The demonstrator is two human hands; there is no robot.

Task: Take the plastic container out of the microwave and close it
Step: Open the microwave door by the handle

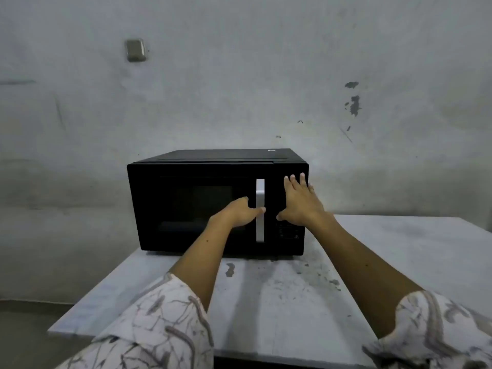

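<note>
While both forearms reach forward from patterned white sleeves [159, 323], a black microwave [197, 203] stands near the far left corner of a pale slab table [399, 249]. Its matt top is stained with dark grey flecks and one larger blot [230, 269] just in front of the oven. Behind it rises a rough, grey-white plastered wall [239, 75], scuffed and chipped, with flaked dark patches [353, 102] at upper right and a small squarish grey fitting [135, 50] at upper left. The oven is a glossy box with rounded edges; its door is shut, and the dark window shows nothing of the interior, so the container cannot be seen. A flat vertical silver handle [260, 225] runs down the door's right side. The left hand [239, 213] is curled around this handle, thumb across its front. The right hand [299, 202] lies flat, fingers spread, on the control panel [288, 233]. Panel markings are too small to read; a tiny pale label [271, 149] on the lid is illegible.
</note>
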